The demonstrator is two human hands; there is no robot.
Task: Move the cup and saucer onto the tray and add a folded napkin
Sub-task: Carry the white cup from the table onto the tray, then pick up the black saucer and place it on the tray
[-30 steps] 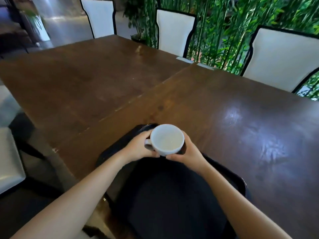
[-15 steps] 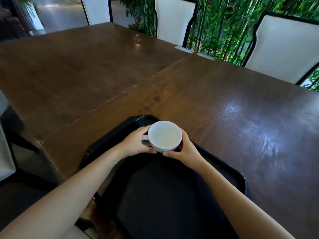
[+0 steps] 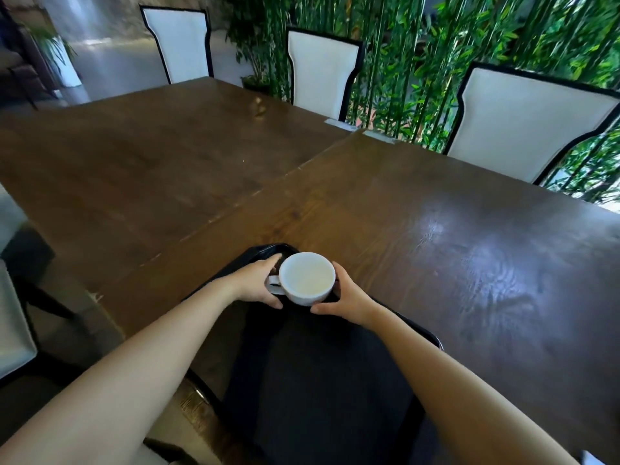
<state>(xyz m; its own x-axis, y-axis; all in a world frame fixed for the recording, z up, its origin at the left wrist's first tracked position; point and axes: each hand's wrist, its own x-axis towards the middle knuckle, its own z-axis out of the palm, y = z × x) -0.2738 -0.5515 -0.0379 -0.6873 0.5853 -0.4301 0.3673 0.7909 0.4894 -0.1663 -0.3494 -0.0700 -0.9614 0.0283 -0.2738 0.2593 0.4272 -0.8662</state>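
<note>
An empty white cup [image 3: 307,277] is over the far end of a black tray [image 3: 318,380] that lies on the brown wooden table [image 3: 419,236]. Beneath the cup only a sliver of the white saucer [image 3: 275,290] shows, next to the cup's handle. My left hand [image 3: 260,285] grips the handle side, fingers curled under. My right hand [image 3: 349,298] holds the opposite side. Whether the saucer rests on the tray or hangs just above it, I cannot tell. No napkin is in view.
Three white chairs with black trim [image 3: 323,70] stand along the table's far side before a bamboo screen [image 3: 419,38]. A seam [image 3: 235,203] divides two joined tabletops. Another white seat [image 3: 13,317] is at the near left.
The cup and both hands stay at the tray's far end, barely shifted. The camera has tilted up, showing more of the chairs and bamboo.
</note>
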